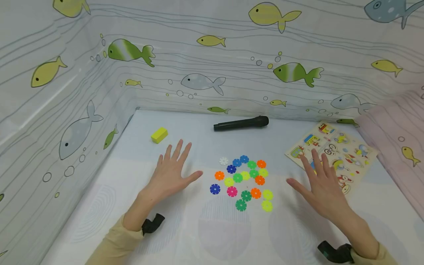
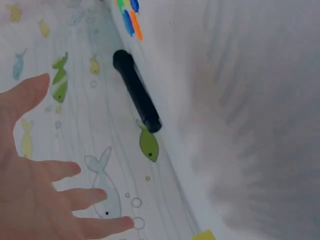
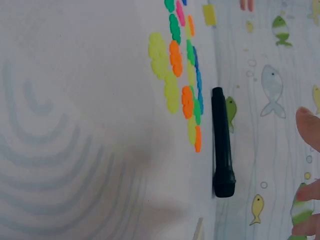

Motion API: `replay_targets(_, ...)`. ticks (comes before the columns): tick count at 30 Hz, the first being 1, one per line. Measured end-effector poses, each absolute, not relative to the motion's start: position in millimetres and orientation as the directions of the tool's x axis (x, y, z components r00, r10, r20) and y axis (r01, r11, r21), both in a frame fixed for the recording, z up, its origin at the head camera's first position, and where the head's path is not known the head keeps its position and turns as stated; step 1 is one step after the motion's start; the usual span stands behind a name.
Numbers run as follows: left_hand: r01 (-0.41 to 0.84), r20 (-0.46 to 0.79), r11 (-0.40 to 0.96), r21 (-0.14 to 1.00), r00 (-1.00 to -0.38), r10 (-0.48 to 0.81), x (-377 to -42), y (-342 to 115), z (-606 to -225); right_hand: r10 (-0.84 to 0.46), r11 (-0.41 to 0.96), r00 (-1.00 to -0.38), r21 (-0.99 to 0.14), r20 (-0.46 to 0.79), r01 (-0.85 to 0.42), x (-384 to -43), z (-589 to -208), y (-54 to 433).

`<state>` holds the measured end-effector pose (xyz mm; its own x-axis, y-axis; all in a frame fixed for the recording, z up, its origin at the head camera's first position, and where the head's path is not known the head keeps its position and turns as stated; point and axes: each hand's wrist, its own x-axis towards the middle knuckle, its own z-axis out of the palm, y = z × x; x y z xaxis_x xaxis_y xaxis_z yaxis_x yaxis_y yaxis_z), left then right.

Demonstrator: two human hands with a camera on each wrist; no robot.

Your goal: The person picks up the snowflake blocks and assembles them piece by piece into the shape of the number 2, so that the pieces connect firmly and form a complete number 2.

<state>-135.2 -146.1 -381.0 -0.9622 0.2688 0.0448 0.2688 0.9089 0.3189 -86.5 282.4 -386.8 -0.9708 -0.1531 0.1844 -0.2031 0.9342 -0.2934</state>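
"What's hard to see from where you are?"

"My right hand (image 1: 326,189) covers the near-left part of the picture board (image 1: 346,160), so I can't make out everything printed there. My sleeves run out of the head view's bottom edge. The left wrist view catches only a corner of the yellow block (image 1: 159,135), and the right wrist view cuts my right hand down to a few fingertips."

"And how are you holding your hands?"

"Both spread wide, backs up, fingers straight and pointing away from me, thumbs turned inward. My left hand (image 1: 169,176) grips nothing, and neither does the right. I can't tell how high the right one is over the board."

"Where are the notched discs (image 1: 237,178)?"

"Loosely clustered on the table between my hands, lying flat. They're round, so they point no particular way."

"The other pieces?"

"The block lies just beyond my left fingertips, its length slanting away to the right. The board's long side slants from far left to near right. Behind the discs, the black microphone (image 1: 241,123) lies nearly crosswise, head to the right."
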Motion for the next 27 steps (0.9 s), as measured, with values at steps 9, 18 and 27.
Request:
replay_targets(9, 0.187, -0.096, 0.816, 0.547, -0.954, 0.283, -141, -124, -391, -0.127, 0.811, -0.981, -0.554, 0.147, -0.187, -98, -392, 265)
replay_targets(18, 0.137, -0.140, 0.711, 0.690, -0.938, 0.317, -150, -103, -401, -0.133, 0.689, -0.976, -0.692, 0.170, -0.214, -117, -407, 247)
replay_targets(27, 0.101, -0.188, 0.649, 0.754, -0.914, 0.359, -162, -84, -409, -0.102, 0.651, -0.992, -0.748, 0.077, -0.125, -138, -407, 236)
